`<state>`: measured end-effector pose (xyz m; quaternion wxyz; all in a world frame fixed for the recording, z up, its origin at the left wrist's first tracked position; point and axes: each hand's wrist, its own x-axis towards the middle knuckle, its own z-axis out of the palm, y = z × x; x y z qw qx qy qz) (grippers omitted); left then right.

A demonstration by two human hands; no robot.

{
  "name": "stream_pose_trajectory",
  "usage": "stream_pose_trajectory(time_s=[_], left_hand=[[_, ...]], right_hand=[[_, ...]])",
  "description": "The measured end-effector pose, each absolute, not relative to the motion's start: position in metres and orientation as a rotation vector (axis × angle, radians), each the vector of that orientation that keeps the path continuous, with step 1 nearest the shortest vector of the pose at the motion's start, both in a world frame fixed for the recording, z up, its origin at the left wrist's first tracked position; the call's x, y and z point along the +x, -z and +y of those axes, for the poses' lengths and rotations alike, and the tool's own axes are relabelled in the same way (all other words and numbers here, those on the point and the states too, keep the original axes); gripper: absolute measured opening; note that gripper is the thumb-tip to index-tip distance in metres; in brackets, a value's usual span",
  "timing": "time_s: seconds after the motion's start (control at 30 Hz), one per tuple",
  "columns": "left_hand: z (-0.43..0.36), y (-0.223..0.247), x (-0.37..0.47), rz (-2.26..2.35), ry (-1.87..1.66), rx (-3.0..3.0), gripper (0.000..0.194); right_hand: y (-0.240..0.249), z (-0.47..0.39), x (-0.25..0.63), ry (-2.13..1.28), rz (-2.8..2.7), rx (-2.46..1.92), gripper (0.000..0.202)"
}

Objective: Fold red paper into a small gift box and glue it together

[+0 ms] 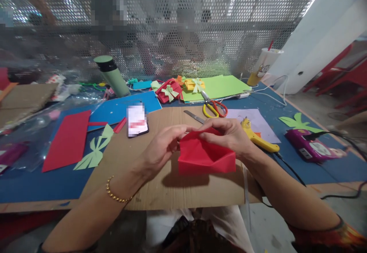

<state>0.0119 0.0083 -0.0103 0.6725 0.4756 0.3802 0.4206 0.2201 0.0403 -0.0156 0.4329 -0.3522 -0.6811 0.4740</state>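
Observation:
Above a brown cardboard sheet (pixel 149 191), a folded red paper box (pixel 205 165) is held up between both hands, its open side facing me. My left hand (pixel 162 146) pinches the box's left far edge, its fingertips partly hidden behind the paper. With the thumb inside and the fingers behind, my right hand (pixel 229 136) grips the far right part. Just beyond the hands, a metal blade (pixel 193 116) lies on the cardboard, its other end hidden by my right hand. A yellow glue gun (pixel 262 142) rests right of my right hand.
Scissors (pixel 215 107) with yellow and orange handles lie behind. A phone (pixel 137 121), red sheet (pixel 69 140) and green paper bow (pixel 96 149) are left. A green bottle (pixel 113 77) and drink cup (pixel 263 67) stand at the back. A purple power strip (pixel 311 146) sits right, with cords.

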Motion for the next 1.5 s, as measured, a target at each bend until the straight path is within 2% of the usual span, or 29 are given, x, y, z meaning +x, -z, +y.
stream_pose_trajectory(time_s=[0.2,0.5,0.73,1.07,1.2,1.5], left_hand=[[0.004,0.004,0.016,0.916,-0.845,1.058,0.034],[0.008,0.007,0.013,0.923,-0.798,0.977,0.017],[0.007,0.001,0.016,0.948,-0.776,0.963,0.015],[0.013,0.002,0.007,0.916,-0.780,1.120,0.023],[0.012,0.002,0.008,0.958,-0.831,1.198,0.036],[0.010,0.006,0.012,0.925,-0.909,1.144,0.037]], right_hand=[[0.023,0.043,0.217,-1.066,-1.868,-0.767,0.009],[0.025,0.040,0.213,-1.084,-1.859,-0.748,0.011],[0.026,0.040,0.213,-1.069,-1.882,-0.741,0.013],[0.024,0.042,0.214,-1.068,-1.808,-0.814,0.011],[0.023,0.041,0.212,-1.143,-1.726,-0.855,0.012],[0.028,0.042,0.215,-1.232,-1.579,-0.948,0.022]])
